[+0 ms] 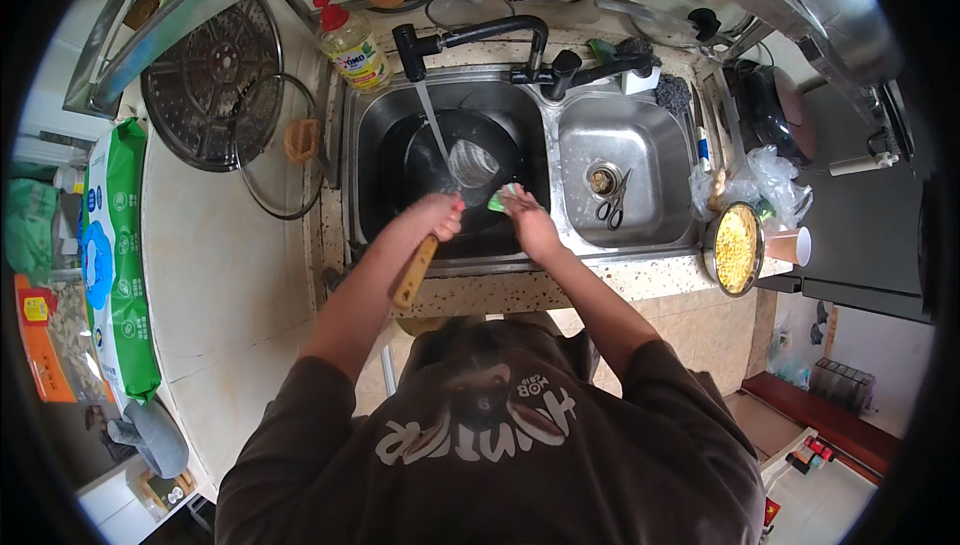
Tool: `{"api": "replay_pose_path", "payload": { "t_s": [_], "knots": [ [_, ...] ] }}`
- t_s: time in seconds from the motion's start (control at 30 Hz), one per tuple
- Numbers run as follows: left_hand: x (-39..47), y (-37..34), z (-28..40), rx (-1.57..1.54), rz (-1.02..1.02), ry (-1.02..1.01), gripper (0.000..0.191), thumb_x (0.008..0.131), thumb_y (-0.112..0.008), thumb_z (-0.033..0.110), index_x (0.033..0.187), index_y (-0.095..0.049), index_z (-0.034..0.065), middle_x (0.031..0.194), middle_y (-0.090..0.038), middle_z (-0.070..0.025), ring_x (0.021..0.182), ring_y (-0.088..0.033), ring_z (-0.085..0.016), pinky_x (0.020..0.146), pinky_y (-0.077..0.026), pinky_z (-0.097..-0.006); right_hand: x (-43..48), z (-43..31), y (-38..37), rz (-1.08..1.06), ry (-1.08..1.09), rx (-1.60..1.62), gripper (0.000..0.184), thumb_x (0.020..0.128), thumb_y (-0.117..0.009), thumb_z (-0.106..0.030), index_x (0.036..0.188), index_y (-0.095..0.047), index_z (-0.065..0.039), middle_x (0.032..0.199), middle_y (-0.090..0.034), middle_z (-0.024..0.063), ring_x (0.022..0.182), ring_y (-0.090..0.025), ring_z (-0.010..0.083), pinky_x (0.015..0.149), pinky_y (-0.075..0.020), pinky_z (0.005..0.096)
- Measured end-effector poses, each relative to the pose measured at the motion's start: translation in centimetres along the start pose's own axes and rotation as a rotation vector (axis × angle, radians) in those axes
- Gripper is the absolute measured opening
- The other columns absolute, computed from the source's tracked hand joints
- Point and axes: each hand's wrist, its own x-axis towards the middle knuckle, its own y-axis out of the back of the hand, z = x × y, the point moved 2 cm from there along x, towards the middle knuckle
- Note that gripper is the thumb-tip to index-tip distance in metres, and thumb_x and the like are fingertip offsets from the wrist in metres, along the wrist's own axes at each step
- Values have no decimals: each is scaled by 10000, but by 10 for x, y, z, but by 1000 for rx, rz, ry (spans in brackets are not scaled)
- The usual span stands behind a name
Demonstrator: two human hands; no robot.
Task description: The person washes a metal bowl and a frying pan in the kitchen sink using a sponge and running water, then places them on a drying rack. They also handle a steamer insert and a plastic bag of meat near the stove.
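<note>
My left hand (439,216) grips a tool with a yellow wooden handle (416,273); its metal head, wide and shiny like a spatula's (474,164), is over the dark wok (397,147) in the left basin. Water runs from the black faucet (415,54) onto or beside that head. In my right hand (529,222) is a small green and white cloth or sponge (500,198), held at the fingertips to the right of the metal head. My fingers hide part of it.
Scissors (615,204) lie by the drain of the right basin (626,117). A metal bowl of yellow kernels (735,249) stands at the right counter edge beside a paper cup (791,246). A dish soap bottle (356,50), a glass lid (259,170) and a perforated steamer plate (214,80) are on the left.
</note>
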Motion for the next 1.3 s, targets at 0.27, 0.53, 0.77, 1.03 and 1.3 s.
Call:
{"api": "replay_pose_path", "payload": {
  "t_s": [0.27, 0.53, 0.77, 1.03, 1.3],
  "knots": [
    [33, 45, 59, -400, -171, 142, 172, 964, -382, 165, 876, -432, 25, 608, -324, 23, 436, -297, -43, 320, -232, -178, -66, 32, 34, 71, -150, -158, 375, 892, -491, -64, 1263, -545, -66, 1344, -507, 130, 1311, -394, 331, 1088, -316, 427],
    [61, 25, 107, -351, -98, 156, 196, 951, -320, 155, 928, -417, -13, 653, -369, -4, 452, -329, -71, 360, -306, -188, -108, 20, 34, -59, -75, -314, 427, 900, -556, -229, 1286, -521, -50, 1449, -388, 106, 1364, -319, 294, 1128, -237, 446],
    [75, 5, 134, 178, 228, 70, 124, 948, -435, 125, 924, -477, 11, 722, -555, -46, 479, -450, -90, 408, -383, -209, -109, -8, 68, 161, -78, -178, 359, 886, -579, -172, 1206, -571, -8, 1384, -444, 173, 1329, -358, 344, 1096, -281, 494],
    [19, 34, 77, 528, 202, -371, 192, 975, -453, 180, 1076, -543, 43, 746, -561, -17, 483, -451, -94, 416, -400, -261, -91, -24, 87, 320, -104, -77, 300, 889, -553, -77, 1176, -586, 4, 1377, -445, 197, 1304, -389, 373, 1075, -298, 511],
    [-24, 53, 40, 377, 151, -432, 443, 980, -480, 233, 1371, -395, 42, 768, -541, -9, 509, -452, -95, 424, -395, -253, -59, -35, 70, 319, -71, 5, 295, 916, -534, -101, 1197, -582, -25, 1395, -439, 167, 1322, -376, 348, 1089, -284, 489]
  ]
}}
